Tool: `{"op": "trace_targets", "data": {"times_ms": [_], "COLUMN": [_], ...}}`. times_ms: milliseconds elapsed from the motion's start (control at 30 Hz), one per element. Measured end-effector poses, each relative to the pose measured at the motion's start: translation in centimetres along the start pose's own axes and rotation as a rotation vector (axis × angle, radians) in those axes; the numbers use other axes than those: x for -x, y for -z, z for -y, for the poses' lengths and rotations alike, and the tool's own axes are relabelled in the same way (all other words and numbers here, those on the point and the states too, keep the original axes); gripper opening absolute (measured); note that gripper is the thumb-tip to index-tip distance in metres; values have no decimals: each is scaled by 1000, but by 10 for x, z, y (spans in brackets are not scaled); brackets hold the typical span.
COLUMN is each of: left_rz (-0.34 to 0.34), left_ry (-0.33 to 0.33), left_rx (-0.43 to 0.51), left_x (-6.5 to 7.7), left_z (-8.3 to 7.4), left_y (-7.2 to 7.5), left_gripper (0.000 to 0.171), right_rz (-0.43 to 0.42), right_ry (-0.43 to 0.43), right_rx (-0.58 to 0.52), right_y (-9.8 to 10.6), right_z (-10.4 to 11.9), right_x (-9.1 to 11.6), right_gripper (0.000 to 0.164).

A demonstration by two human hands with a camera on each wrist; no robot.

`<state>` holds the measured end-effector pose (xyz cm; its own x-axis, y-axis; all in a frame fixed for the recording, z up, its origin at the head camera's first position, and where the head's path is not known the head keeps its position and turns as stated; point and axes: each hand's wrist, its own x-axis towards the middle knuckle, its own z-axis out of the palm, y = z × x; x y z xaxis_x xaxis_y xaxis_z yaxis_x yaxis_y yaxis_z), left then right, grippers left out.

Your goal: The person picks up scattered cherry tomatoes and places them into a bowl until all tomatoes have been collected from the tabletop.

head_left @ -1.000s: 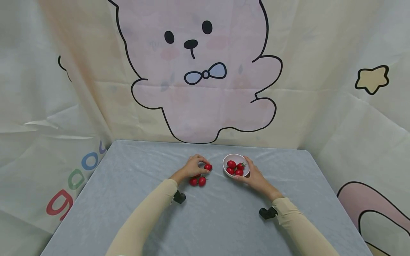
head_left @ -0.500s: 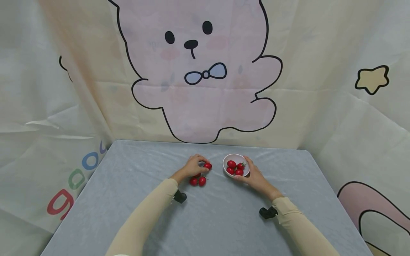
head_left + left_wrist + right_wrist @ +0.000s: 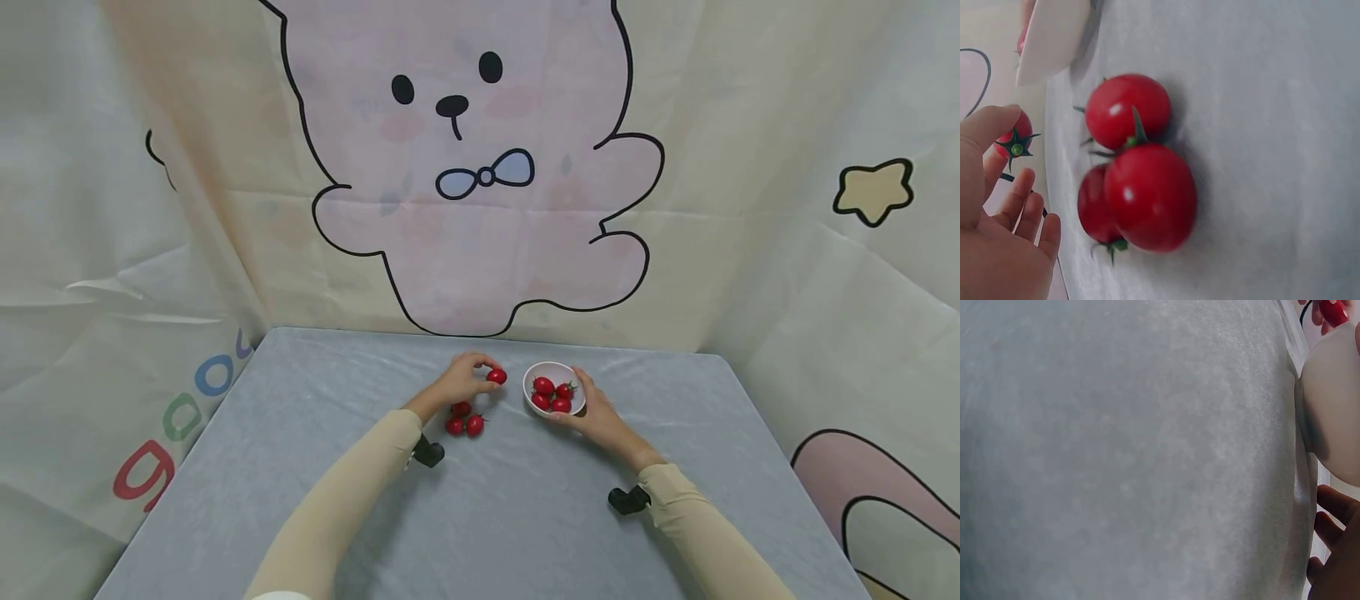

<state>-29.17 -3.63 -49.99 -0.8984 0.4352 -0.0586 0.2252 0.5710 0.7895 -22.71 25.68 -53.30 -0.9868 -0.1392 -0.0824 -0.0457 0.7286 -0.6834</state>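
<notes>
My left hand [image 3: 461, 382] pinches a cherry tomato [image 3: 497, 377] between thumb and fingertips, just left of the bowl. In the left wrist view the held cherry tomato [image 3: 1017, 142] shows its green stem end, while the other fingers spread loosely. Three more cherry tomatoes [image 3: 1150, 197] lie clustered on the cloth below that hand. On the right, my right hand [image 3: 598, 421] holds the white bowl [image 3: 531, 402] by its side, thumb near the front of the rim and fingers at the back. Several red cherry tomatoes [image 3: 543, 386] with green stems sit inside it.
A grey-blue cloth [image 3: 510, 517] covers the table. Behind it hangs a curtain [image 3: 690, 250] printed with a cartoon bear, and printed fabric walls stand at both sides. Each wrist carries a small black camera mount [image 3: 628, 500].
My left hand has lifted the pinched cherry tomato up and to the right, toward the bowl, uncovering the tomato behind. The right hand and bowl stay in place.
</notes>
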Motion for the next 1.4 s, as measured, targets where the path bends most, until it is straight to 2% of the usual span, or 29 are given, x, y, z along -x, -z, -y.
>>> {"op": "trace_targets", "data": {"times_ms": [200, 367, 733, 1167, 1400], "left_rz": [3, -3, 11, 27, 18], "left_ry": [-31, -88, -148, -164, -172], "left_rx": [-1, -27, -109, -242, -229], "left_x": [-4, -10, -16, -22, -21], "left_z": [-10, -19, -50, -70, -72], "left_y": [-4, -8, -26, -53, -58], "left_gripper": [33, 35, 34, 34, 33], "right_rz": [-4, -9, -8, -1, -7], "right_ry": [-6, -9, -18, -28, -27], "right_rx": [-4, 4, 3, 7, 10], "right_y": [-1, -2, -2, -2, -1], "right_z": [-2, -3, -4, -5, -3], "right_x": [0, -1, -1, -1, -1], "right_gripper": [112, 112, 111, 111, 110]}}
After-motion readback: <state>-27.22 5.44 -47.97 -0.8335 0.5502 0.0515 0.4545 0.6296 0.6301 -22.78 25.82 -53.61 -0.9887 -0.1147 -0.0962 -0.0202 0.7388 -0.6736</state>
